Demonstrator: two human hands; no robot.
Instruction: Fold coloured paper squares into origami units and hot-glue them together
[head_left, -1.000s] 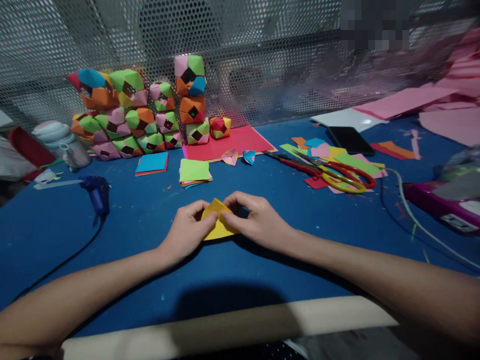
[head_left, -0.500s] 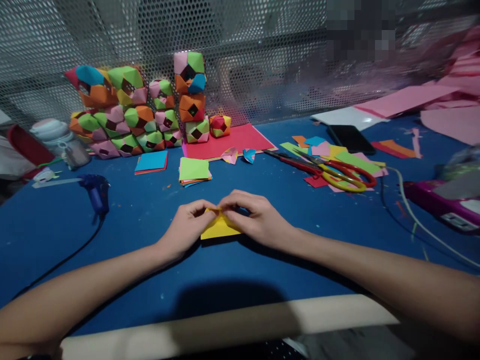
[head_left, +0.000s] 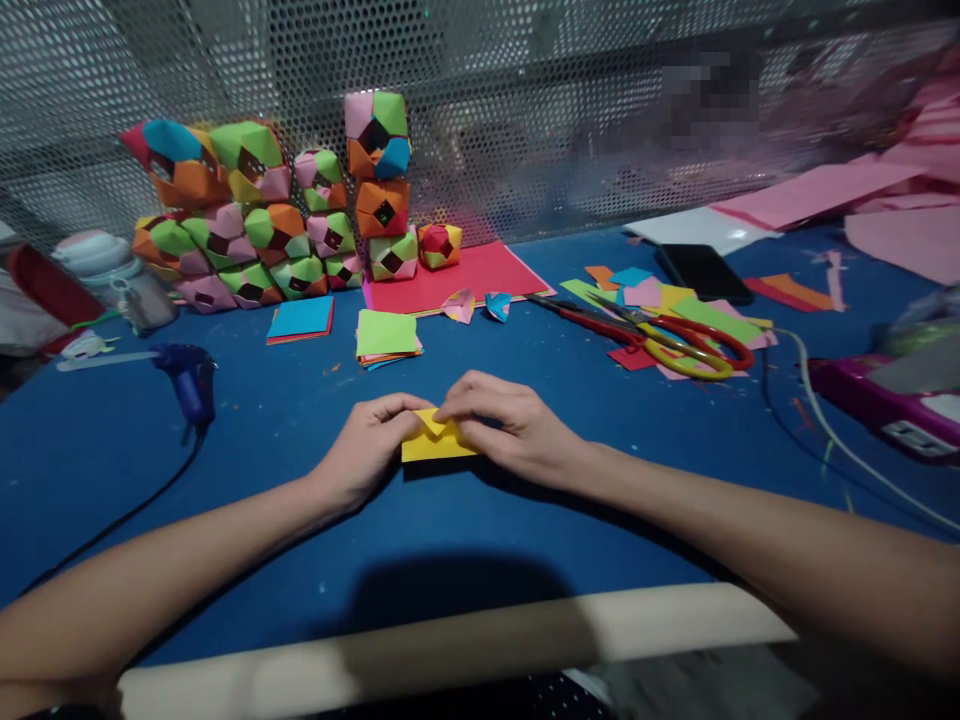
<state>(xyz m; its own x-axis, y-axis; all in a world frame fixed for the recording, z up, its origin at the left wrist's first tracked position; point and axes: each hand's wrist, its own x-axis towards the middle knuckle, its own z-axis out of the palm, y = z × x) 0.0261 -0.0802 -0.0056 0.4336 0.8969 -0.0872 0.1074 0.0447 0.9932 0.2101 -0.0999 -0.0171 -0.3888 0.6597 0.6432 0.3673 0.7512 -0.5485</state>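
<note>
A piece of yellow paper (head_left: pixel 439 447), partly folded, is held just above the blue table (head_left: pixel 360 560). My left hand (head_left: pixel 375 440) pinches its left end between thumb and fingers. At the right end, my right hand (head_left: pixel 506 428) grips the paper, its fingers covering that side. A small pointed flap shows at the upper edge between the two hands. Beyond them lie a stack of square papers (head_left: pixel 386 335) with green on top and another stack with blue on top (head_left: pixel 300 318). Two small folded pieces, one pink (head_left: pixel 458 306) and one blue (head_left: pixel 498 305), sit further back.
Folded paper balls (head_left: pixel 274 235) are stacked against the perforated metal panel (head_left: pixel 525 60). A blue glue gun (head_left: pixel 187 380) with a cord lies left. Scissors (head_left: pixel 697 345), paper scraps and a black phone (head_left: pixel 703 272) lie right, near a purple box (head_left: pixel 885 405) and a pale cable (head_left: pixel 847 465).
The yellow paper's upper edge now shows a folded-down triangular flap. My left fingers have shifted slightly left, away from the middle. The whole view has moved a little.
</note>
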